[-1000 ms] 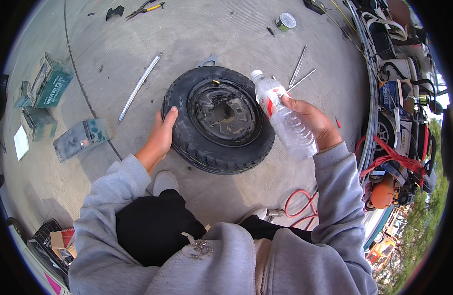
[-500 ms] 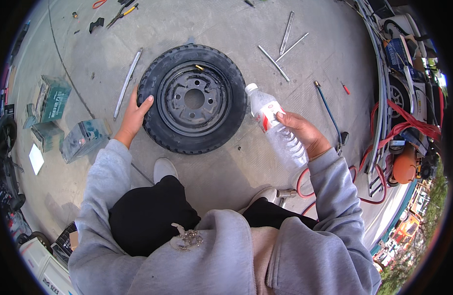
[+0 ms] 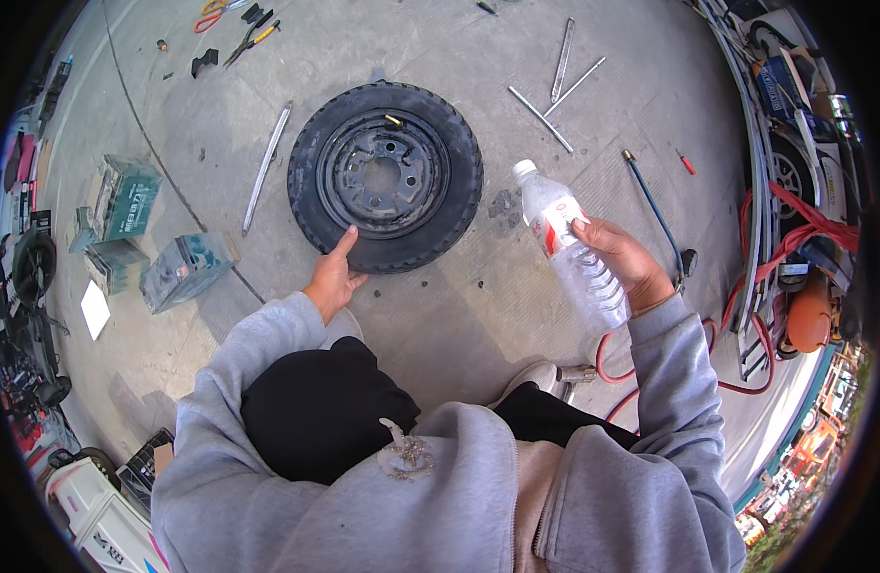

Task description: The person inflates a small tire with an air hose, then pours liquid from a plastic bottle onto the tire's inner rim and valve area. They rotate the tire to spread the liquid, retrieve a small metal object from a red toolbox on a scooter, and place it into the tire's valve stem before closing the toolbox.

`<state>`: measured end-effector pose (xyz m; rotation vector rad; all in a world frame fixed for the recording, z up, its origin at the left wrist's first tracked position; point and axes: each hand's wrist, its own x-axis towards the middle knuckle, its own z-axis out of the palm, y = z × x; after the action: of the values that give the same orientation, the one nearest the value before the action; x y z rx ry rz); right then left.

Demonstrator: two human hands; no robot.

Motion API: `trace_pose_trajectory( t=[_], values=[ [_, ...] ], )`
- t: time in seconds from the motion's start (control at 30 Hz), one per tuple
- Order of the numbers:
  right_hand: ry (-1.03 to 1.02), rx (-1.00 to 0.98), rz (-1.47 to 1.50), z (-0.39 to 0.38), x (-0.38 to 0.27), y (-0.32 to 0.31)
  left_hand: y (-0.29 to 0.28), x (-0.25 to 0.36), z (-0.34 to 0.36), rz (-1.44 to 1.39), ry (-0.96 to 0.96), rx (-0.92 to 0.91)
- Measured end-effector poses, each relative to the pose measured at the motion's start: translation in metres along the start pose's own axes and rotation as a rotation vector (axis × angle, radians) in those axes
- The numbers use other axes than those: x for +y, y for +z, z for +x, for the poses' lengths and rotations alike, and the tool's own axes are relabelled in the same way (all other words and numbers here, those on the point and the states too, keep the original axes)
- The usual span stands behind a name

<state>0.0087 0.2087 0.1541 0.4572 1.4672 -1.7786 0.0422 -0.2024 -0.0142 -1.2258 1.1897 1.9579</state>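
A black tire on a dark steel rim [image 3: 311, 205] is in front of me, with a brass-coloured valve stem [image 3: 393, 120] inside the rim's far edge. My left hand [image 3: 335, 277] grips the tire at its near-left edge, thumb on the sidewall and the other fingers low against the tread, partly hidden. Whether that edge is off the floor, I cannot tell. To the right of the tire, my right hand [image 3: 628, 260] is wrapped round a clear plastic bottle [image 3: 593, 286] with a red and white label and a white cap. The bottle leans with its cap toward the far left.
A metal bar [image 3: 267, 167] lies left of the tire, near several box-shaped batteries [image 3: 180, 270]. Several metal rods [image 3: 540, 118] lie far right. A blue-handled tool [image 3: 653, 202], a red screwdriver [image 3: 686, 163] and a red hose [image 3: 765, 353] are at the right. Pliers [image 3: 251, 43] lie far left.
My left hand has moved from the tire's left side to its near edge. Dark wet-looking spots now show on the floor right of the tire. The bottle remains in my right hand.
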Motion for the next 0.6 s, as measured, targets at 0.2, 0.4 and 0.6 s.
trace_pose_trajectory(
  t=[0.2, 0.4, 0.6],
  values=[
    [-0.02, -0.011, -0.066, -0.014, -0.007, -0.001, 0.019, 0.047, -0.038, -0.162, 0.271, -0.09],
    [-0.081, 0.001, -0.089, -0.024, -0.02, -0.008, 0.039, 0.107, -0.053, -0.061, 0.464, -0.148],
    [-0.116, 0.011, -0.095, -0.033, -0.029, -0.015, 0.053, 0.136, -0.069, 0.058, 0.438, -0.08]
  ],
)
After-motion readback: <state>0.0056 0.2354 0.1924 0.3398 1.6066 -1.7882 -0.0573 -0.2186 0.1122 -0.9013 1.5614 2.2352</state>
